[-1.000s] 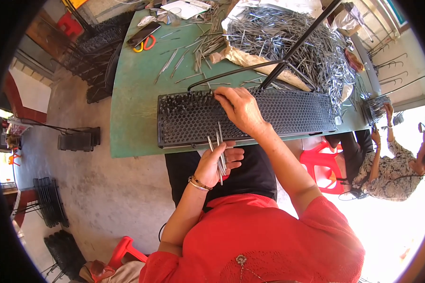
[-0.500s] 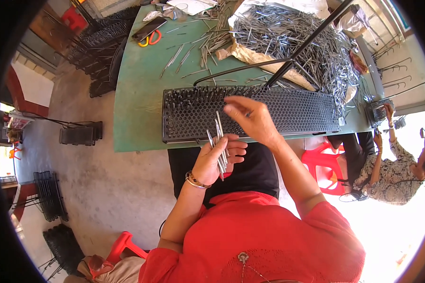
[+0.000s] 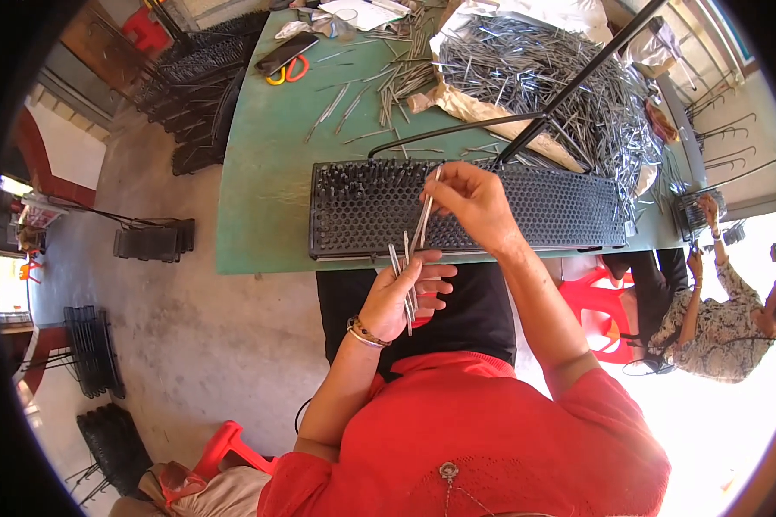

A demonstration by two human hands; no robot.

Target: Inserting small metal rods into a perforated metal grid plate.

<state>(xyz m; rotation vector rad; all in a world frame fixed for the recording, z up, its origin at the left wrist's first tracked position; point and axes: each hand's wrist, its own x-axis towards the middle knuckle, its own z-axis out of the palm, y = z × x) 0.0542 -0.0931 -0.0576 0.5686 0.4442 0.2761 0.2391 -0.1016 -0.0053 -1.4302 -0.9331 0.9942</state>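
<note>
the green tabletop (image 3: 267,172) carries everything, with a long black perforated tray (image 3: 526,211) lying along its near edge, studded with short metal pins at its left end. toward the far right corner a big heap of loose metal rods (image 3: 560,77) spreads over crumpled paper, and a black metal stand (image 3: 543,121) reaches across it. a few stray rods lie near the far edge, beside a pair of scissors (image 3: 284,71) with orange handles at the far left corner.

the right hand (image 3: 474,202) hovers over the middle of the tray, fingers pinched shut around one thin rod (image 3: 424,220) that hangs tilted, its lower end over the near edge of the tray. the left hand (image 3: 401,297) sits just off the near edge of the tabletop, above the lap, closed around a small bundle of rods (image 3: 403,271) that stick up between the fingers.

the risks look small but real. the pinched rod is slim and held only at its top, so it could swing and miss a hole, or slip and drop off the near edge to the floor. the bundle is gripped loosely enough that a shift of the left hand could let rods slide out. the raised pins at the left end could prick a hand.
</note>
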